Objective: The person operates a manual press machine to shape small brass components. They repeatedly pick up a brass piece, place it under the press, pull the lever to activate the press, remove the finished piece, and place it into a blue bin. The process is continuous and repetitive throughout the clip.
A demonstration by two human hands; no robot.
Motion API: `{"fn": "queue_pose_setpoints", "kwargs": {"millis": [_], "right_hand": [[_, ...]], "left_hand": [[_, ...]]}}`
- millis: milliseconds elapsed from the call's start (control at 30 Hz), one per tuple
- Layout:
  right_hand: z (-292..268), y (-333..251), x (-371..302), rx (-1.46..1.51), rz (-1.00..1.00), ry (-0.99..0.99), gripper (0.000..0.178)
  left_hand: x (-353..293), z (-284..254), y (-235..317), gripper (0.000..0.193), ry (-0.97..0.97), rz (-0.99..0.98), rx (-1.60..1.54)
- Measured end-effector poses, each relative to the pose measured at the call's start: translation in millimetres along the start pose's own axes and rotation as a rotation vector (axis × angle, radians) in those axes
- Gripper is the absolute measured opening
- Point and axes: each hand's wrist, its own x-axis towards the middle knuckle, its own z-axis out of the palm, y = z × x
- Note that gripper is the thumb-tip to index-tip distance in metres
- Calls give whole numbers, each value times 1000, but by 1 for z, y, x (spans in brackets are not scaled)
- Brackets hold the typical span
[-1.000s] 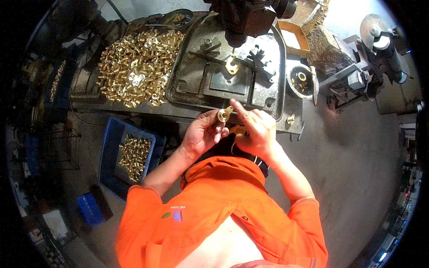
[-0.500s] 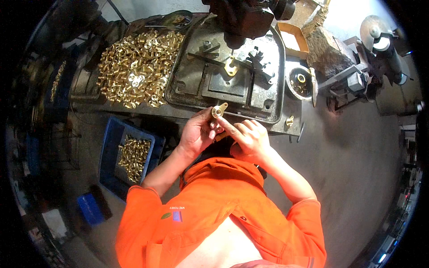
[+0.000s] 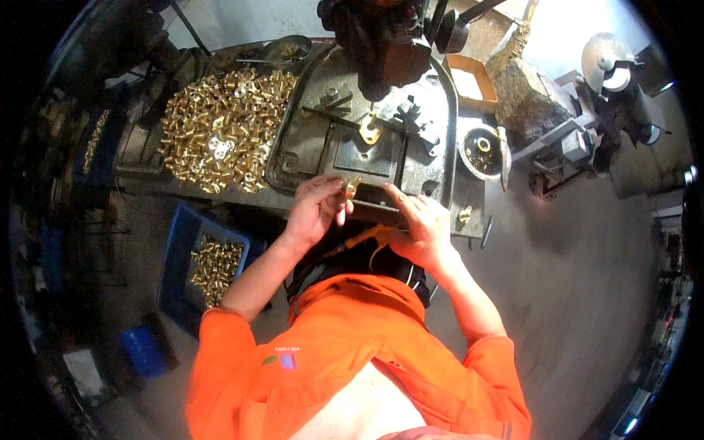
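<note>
Held brass fitting (image 3: 352, 188): our clock's centre, twelve being straight ahead of the wearer; in view it shows against the metal table's near edge.
Orange shirt (image 3: 345, 323): at six, nearest us.
Left hand (image 3: 314, 209): at eight; we see thumb and fingers pinching the fitting.
Right hand (image 3: 424, 227): at four, apart from the fitting, index finger stretched toward the table, other fingers bent.
Yellow object (image 3: 378, 234): just beside the right palm; shadow is heavy there, so we cannot tell whether the hand grips it.
Blue crate (image 3: 171, 249): at eight, beyond the left hand, partly filled with brass pieces (image 3: 216, 271).
Lone fitting (image 3: 465, 214): at three, on the bench corner.
Brass heap (image 3: 220, 132): at ten, broad, left of the metal table (image 3: 295, 163).
Flat plate (image 3: 369, 130): just past twelve, yellowish, on that table.
Round bowl (image 3: 463, 147): between two and three, a ring (image 3: 483, 144) inside.
Dark machine head (image 3: 381, 51): at twelve, above the plate.
</note>
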Motion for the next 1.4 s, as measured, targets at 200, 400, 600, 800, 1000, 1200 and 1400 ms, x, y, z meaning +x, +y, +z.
{"fn": "queue_pose_setpoints", "kwargs": {"millis": [200,400,600,800,1000,1200,1400], "right_hand": [[-4,9,-15,36,39,11,66],[-15,18,-26,76,114,-75,59],[-14,26,-33,79,109,-79,56],[-25,26,-28,87,129,-41,53],[-75,33,9,132,48,201,47],[-181,65,109,319,53,611,60],[-239,45,202,1035,-21,661,69]], "left_hand": [[36,13,21,19,-77,108,473],[89,24,28,22,-22,399,1522],[124,25,25,22,33,608,1906],[133,25,23,23,13,652,1938],[122,24,21,27,42,618,1935],[97,17,4,25,2,891,1955],[94,21,3,27,8,698,1899]]}}
